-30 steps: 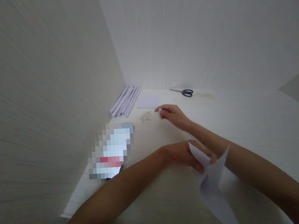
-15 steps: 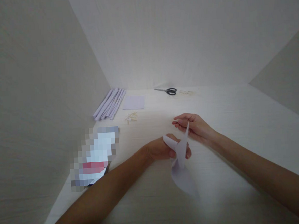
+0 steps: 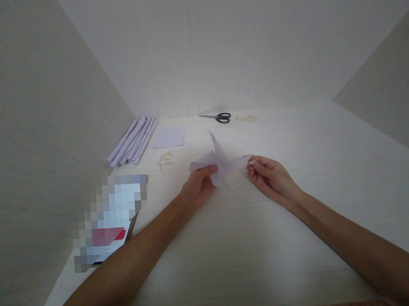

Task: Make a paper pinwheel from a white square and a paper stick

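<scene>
Paper pinwheel (image 3: 219, 163), apparently pinched by both hands.

The folded paper piece (image 3: 219, 163) sat above the table (image 3: 300, 239) near its middle, between the left hand (image 3: 198, 188) on its left and the right hand (image 3: 270, 179) on its right. Behind it, toward the back wall, lay the scissors (image 3: 218, 117), with a small scatter of bits (image 3: 246, 118) just to their right. Left of the scissors lay a flat paper sheet (image 3: 169, 137), and further left, against the side wall, a row of rolled paper tubes (image 3: 132, 141). Small sticks (image 3: 164, 159) lay just in front of the sheet. A blurred item (image 3: 108, 221) lay at the table's near left.
</scene>
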`<action>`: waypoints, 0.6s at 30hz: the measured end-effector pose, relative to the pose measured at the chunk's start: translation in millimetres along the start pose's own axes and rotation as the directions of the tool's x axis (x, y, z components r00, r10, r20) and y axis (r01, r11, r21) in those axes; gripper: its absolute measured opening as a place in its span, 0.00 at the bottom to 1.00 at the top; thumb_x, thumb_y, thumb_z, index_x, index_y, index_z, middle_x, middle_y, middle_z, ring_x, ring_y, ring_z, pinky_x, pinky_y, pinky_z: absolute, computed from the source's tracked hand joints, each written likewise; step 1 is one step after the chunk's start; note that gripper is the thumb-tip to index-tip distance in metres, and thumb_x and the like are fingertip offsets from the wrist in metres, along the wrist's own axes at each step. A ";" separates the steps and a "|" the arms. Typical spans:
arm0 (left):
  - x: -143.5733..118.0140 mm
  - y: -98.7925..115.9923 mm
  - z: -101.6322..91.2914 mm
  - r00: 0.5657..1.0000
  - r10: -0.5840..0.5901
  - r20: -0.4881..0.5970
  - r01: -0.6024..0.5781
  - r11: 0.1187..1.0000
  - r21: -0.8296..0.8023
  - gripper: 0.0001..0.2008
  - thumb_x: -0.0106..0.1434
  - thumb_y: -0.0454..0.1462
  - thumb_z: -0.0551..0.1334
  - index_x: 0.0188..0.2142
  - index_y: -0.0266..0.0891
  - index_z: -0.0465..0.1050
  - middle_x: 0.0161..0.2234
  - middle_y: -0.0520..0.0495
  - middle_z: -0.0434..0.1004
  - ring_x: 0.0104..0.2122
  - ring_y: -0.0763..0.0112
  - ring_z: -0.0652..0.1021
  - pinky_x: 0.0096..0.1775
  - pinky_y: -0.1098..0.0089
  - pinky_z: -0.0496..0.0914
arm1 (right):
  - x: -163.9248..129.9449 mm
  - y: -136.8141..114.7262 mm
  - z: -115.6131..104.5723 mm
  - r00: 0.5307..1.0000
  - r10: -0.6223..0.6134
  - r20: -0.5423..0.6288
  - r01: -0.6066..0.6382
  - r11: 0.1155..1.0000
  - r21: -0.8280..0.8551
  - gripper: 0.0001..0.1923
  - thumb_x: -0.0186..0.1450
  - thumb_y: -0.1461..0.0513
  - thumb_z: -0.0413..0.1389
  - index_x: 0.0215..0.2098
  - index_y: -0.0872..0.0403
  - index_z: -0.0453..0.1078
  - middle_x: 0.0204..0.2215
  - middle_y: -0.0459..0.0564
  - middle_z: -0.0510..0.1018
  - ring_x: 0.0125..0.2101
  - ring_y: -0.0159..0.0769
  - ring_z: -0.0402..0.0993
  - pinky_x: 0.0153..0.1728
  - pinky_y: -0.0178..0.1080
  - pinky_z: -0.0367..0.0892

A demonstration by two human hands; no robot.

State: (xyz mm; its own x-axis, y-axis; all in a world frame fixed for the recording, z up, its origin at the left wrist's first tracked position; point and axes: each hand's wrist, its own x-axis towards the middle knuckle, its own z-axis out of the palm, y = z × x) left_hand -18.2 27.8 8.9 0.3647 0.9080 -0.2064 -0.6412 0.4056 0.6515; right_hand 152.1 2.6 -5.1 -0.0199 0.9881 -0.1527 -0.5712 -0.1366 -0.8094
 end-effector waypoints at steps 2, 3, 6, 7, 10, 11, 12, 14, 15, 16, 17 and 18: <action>5.0 -0.2 -1.0 0.994 0.073 -0.082 -0.072 0.997 0.010 0.06 0.42 0.27 0.62 0.22 0.36 0.70 0.22 0.52 0.74 0.27 0.75 0.73 0.34 0.74 0.68 | 1.5 -1.3 -0.6 0.999 -0.027 -0.022 0.027 1.000 0.010 0.09 0.46 0.65 0.64 0.27 0.56 0.74 0.20 0.41 0.73 0.22 0.18 0.68 0.28 0.19 0.66; 6.9 -0.8 -1.8 0.990 0.097 -0.099 -0.095 0.995 0.031 0.05 0.42 0.28 0.62 0.23 0.35 0.70 0.23 0.52 0.74 0.28 0.74 0.74 0.35 0.73 0.68 | 2.1 -1.9 -0.8 0.999 -0.033 -0.034 0.033 0.999 0.015 0.09 0.45 0.65 0.64 0.26 0.56 0.74 0.20 0.41 0.72 0.22 0.17 0.68 0.27 0.18 0.66; 8.8 -3.5 -2.9 0.984 0.147 -0.104 -0.134 0.983 0.126 0.07 0.42 0.29 0.64 0.25 0.34 0.72 0.25 0.50 0.76 0.31 0.71 0.75 0.39 0.71 0.67 | 2.9 -3.6 -0.9 0.997 -0.021 -0.077 0.024 0.999 0.033 0.10 0.44 0.64 0.65 0.25 0.56 0.74 0.19 0.41 0.72 0.21 0.17 0.68 0.27 0.18 0.67; 8.2 -4.3 -2.4 0.981 0.159 -0.115 -0.139 0.976 0.167 0.07 0.41 0.29 0.64 0.25 0.34 0.73 0.26 0.49 0.76 0.31 0.71 0.75 0.39 0.70 0.67 | 2.7 -4.1 -0.9 0.996 -0.016 -0.091 0.020 0.999 0.035 0.10 0.43 0.63 0.65 0.25 0.56 0.73 0.18 0.41 0.71 0.21 0.17 0.68 0.26 0.18 0.67; 5.4 -6.0 0.1 0.959 0.205 -0.194 -0.137 0.940 0.314 0.06 0.41 0.30 0.65 0.23 0.35 0.73 0.24 0.50 0.76 0.28 0.72 0.75 0.37 0.70 0.68 | 1.2 -5.3 -0.7 0.991 -0.031 -0.129 0.033 0.999 0.017 0.09 0.43 0.63 0.65 0.24 0.56 0.73 0.17 0.40 0.71 0.19 0.17 0.67 0.24 0.18 0.66; 4.8 -6.4 0.7 0.949 0.225 -0.219 -0.136 0.923 0.359 0.05 0.41 0.30 0.65 0.22 0.35 0.73 0.24 0.51 0.75 0.27 0.73 0.74 0.35 0.70 0.68 | 0.3 -5.5 -0.5 0.990 -0.044 -0.135 0.044 0.999 -0.001 0.09 0.44 0.62 0.65 0.23 0.56 0.72 0.17 0.40 0.70 0.18 0.17 0.67 0.23 0.18 0.66; 4.5 -6.9 0.8 0.940 0.244 -0.239 -0.134 0.908 0.397 0.05 0.41 0.31 0.65 0.22 0.35 0.73 0.24 0.51 0.75 0.26 0.73 0.74 0.34 0.71 0.67 | -0.8 -5.5 -0.2 0.988 -0.070 -0.135 0.067 0.997 -0.030 0.08 0.45 0.62 0.64 0.23 0.56 0.72 0.16 0.40 0.70 0.18 0.17 0.66 0.21 0.19 0.66; 5.4 -8.4 -0.6 0.925 0.281 -0.255 -0.149 0.888 0.436 0.05 0.41 0.31 0.65 0.22 0.36 0.73 0.24 0.52 0.75 0.26 0.75 0.73 0.33 0.72 0.67 | -3.6 -4.8 0.8 0.979 -0.171 -0.113 0.157 0.980 -0.121 0.05 0.48 0.63 0.62 0.22 0.56 0.71 0.16 0.40 0.70 0.17 0.18 0.65 0.19 0.20 0.64; 6.4 -9.5 -2.1 0.923 0.290 -0.254 -0.156 0.884 0.442 0.05 0.41 0.32 0.65 0.22 0.37 0.73 0.23 0.52 0.74 0.26 0.75 0.73 0.32 0.73 0.66 | -5.4 -4.0 1.7 0.966 -0.241 -0.089 0.223 0.958 -0.179 0.04 0.50 0.64 0.61 0.22 0.55 0.70 0.16 0.40 0.71 0.17 0.18 0.65 0.18 0.21 0.64; 7.6 -10.7 -4.0 0.922 0.295 -0.251 -0.162 0.882 0.442 0.05 0.41 0.32 0.65 0.21 0.37 0.72 0.22 0.53 0.73 0.25 0.75 0.72 0.32 0.73 0.66 | -7.3 -2.8 3.0 0.946 -0.318 -0.058 0.296 0.924 -0.241 0.03 0.52 0.65 0.59 0.22 0.55 0.70 0.16 0.40 0.71 0.16 0.19 0.65 0.18 0.22 0.64; 8.8 -12.0 -6.1 0.924 0.298 -0.241 -0.170 0.882 0.439 0.04 0.41 0.33 0.65 0.20 0.37 0.71 0.20 0.54 0.72 0.25 0.76 0.72 0.32 0.73 0.66 | -9.5 -1.3 4.7 0.921 -0.389 -0.022 0.365 0.880 -0.305 0.03 0.53 0.65 0.58 0.22 0.55 0.69 0.17 0.40 0.71 0.16 0.20 0.66 0.17 0.23 0.64; 9.7 -13.3 -8.1 0.927 0.298 -0.229 -0.175 0.882 0.438 0.05 0.41 0.33 0.65 0.19 0.37 0.71 0.19 0.54 0.70 0.24 0.76 0.72 0.31 0.73 0.66 | -11.7 0.6 6.8 0.894 -0.449 0.014 0.422 0.828 -0.369 0.03 0.54 0.66 0.57 0.22 0.55 0.69 0.17 0.40 0.71 0.17 0.21 0.66 0.18 0.25 0.64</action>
State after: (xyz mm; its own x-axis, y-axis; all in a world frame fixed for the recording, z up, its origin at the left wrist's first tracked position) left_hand -11.6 32.1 -7.6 -0.0081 0.9864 -0.1644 -0.3336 0.1523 0.9303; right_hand 146.4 -8.5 0.1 0.2268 0.9452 0.2348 -0.1784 0.2773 -0.9441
